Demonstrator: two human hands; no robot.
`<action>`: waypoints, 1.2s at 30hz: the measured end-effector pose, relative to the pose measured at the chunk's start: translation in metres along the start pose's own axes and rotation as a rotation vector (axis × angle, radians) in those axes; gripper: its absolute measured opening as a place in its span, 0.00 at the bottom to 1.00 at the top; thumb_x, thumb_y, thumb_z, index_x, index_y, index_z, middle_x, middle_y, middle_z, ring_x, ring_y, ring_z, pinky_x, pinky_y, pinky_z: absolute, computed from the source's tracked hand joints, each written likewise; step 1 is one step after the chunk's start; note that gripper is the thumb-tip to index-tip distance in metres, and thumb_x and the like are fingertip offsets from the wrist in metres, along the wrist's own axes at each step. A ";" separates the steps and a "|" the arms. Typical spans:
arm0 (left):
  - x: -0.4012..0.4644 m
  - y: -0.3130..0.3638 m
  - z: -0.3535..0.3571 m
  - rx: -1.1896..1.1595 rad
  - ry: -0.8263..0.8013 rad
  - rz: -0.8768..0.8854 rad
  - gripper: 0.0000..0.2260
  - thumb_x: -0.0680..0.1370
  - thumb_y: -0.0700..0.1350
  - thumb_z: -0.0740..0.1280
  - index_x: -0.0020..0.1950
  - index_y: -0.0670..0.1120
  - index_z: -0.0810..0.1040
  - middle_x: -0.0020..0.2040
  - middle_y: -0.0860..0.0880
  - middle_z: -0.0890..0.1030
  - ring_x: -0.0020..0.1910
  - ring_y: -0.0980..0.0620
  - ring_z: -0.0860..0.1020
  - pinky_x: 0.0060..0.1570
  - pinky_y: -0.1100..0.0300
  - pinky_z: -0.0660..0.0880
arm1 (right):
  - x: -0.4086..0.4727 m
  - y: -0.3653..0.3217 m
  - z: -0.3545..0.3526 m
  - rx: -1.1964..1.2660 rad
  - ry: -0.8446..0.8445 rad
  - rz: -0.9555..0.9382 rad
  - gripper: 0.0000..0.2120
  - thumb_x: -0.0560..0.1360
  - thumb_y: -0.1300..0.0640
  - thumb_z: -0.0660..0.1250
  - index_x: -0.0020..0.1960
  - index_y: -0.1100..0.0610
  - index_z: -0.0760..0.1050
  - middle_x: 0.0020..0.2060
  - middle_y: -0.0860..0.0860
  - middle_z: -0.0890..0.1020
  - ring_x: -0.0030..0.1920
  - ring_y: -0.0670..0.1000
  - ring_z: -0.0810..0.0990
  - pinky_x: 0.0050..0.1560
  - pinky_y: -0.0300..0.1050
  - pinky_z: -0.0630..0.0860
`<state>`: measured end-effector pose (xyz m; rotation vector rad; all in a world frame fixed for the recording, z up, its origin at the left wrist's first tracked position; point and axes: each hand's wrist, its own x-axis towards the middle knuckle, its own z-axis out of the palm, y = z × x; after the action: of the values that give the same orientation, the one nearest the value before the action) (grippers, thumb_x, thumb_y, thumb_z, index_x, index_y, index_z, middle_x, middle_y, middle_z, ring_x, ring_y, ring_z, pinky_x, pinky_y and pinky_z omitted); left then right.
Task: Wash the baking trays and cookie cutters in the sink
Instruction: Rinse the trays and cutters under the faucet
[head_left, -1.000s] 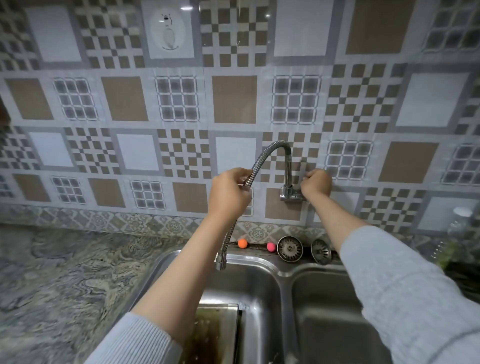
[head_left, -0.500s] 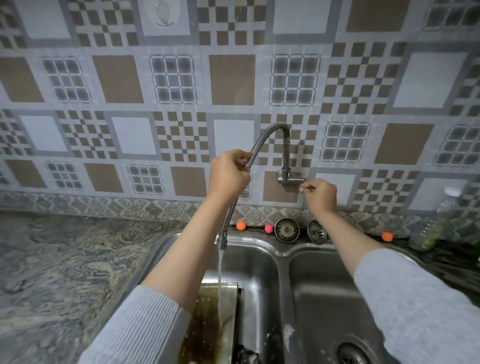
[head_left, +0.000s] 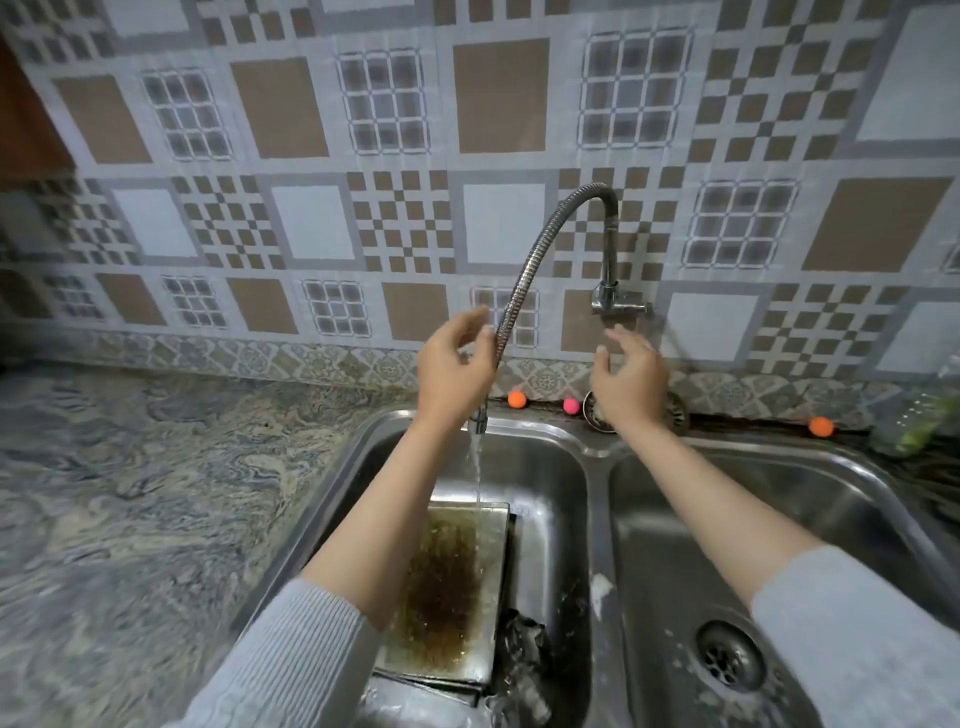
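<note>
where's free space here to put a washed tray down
The marble counter left of the sink shows a wide bare stretch up to the tiled wall. The right basin holds only its drain. The left basin is crowded: the dirty baking tray lies under the running water. The back ledge holds small balls and strainers.

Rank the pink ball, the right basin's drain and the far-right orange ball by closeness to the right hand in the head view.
From the right hand:
1. Pink ball, just to its left on the sink's back ledge.
2. Far-right orange ball, along the ledge to the right.
3. Drain, low in the right basin.
</note>
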<state>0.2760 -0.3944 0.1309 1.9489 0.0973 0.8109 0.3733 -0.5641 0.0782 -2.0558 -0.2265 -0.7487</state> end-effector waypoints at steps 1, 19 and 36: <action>-0.011 -0.016 -0.005 -0.007 -0.012 -0.043 0.13 0.79 0.43 0.63 0.63 0.43 0.78 0.54 0.52 0.81 0.54 0.57 0.78 0.52 0.68 0.73 | -0.017 -0.005 0.005 0.047 -0.018 0.047 0.12 0.75 0.62 0.65 0.56 0.63 0.79 0.54 0.58 0.82 0.57 0.55 0.79 0.58 0.41 0.69; -0.165 -0.260 -0.062 0.600 -0.905 -0.551 0.27 0.79 0.54 0.63 0.76 0.53 0.60 0.78 0.44 0.48 0.76 0.37 0.50 0.74 0.44 0.53 | -0.283 0.028 0.109 -0.291 -0.703 0.633 0.17 0.77 0.59 0.63 0.64 0.50 0.76 0.58 0.52 0.81 0.56 0.54 0.80 0.58 0.46 0.76; -0.157 -0.256 -0.039 0.455 -0.647 -0.750 0.23 0.77 0.52 0.65 0.71 0.50 0.69 0.72 0.41 0.62 0.72 0.39 0.57 0.70 0.51 0.61 | -0.260 0.017 0.113 -0.369 -0.540 0.579 0.26 0.72 0.70 0.62 0.67 0.54 0.73 0.62 0.56 0.72 0.57 0.57 0.76 0.56 0.42 0.73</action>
<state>0.1996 -0.2955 -0.1448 2.2535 0.6176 -0.3722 0.2209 -0.4506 -0.1324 -2.4685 0.2253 0.1412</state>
